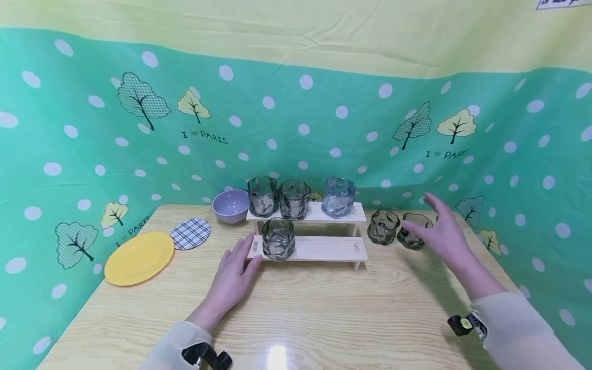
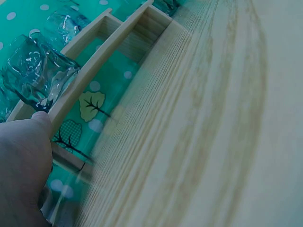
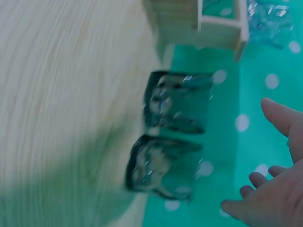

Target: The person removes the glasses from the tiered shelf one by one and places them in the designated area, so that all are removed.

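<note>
My left hand (image 1: 233,272) is at the left end of a two-step wooden shelf (image 1: 324,249), its fingers fairly straight. In the left wrist view the thumb lies at the shelf's edge, close to a glass (image 2: 40,71). That wavy grey glass (image 1: 278,240) stands on the lower step. Two more grey glasses (image 1: 262,197) and a bluish glass (image 1: 339,197) stand on the upper step. My right hand (image 1: 441,231), thumb and fingers spread, hovers beside two dark glasses (image 1: 384,227) on the table right of the shelf. It overlaps the outer glass (image 1: 413,237) in the head view, but the right wrist view shows a gap.
A purple bowl (image 1: 231,206) sits left of the shelf. A checked round mat (image 1: 190,234) and a yellow plate (image 1: 140,258) lie further left on the wooden table (image 1: 324,313). A green dotted cloth (image 1: 287,123) hangs behind and at both sides.
</note>
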Motion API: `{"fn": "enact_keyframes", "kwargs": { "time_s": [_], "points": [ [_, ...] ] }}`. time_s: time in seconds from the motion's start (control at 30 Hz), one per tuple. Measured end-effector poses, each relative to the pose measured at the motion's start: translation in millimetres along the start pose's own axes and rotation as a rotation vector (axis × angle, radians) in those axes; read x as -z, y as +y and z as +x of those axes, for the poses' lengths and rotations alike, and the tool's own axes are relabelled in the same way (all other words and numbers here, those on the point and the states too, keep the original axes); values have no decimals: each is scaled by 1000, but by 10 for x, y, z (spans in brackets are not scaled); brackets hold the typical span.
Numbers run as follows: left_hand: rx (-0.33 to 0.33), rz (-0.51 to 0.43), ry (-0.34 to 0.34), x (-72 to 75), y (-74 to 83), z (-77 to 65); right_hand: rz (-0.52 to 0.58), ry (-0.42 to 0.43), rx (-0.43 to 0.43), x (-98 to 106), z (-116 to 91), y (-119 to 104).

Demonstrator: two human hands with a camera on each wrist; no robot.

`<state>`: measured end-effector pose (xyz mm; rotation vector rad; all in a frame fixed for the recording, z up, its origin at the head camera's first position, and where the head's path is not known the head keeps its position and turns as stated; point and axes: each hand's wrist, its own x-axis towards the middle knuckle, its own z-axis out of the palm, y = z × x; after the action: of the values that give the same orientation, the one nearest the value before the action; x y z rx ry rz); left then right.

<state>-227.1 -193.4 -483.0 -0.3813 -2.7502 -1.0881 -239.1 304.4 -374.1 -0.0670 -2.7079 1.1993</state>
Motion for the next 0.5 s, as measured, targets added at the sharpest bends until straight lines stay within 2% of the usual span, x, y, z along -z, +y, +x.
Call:
{"fn": "enact_keyframes", "kwargs": {
  "time_s": [0.3,0.5],
  "points": [
    [-10,-5,8,-9,-10,-11,84,32,53,-115,-193,-362],
    [1,-8,-3,-16,-22,0,134,24,105,-208,-317,-594]
  ]
}}
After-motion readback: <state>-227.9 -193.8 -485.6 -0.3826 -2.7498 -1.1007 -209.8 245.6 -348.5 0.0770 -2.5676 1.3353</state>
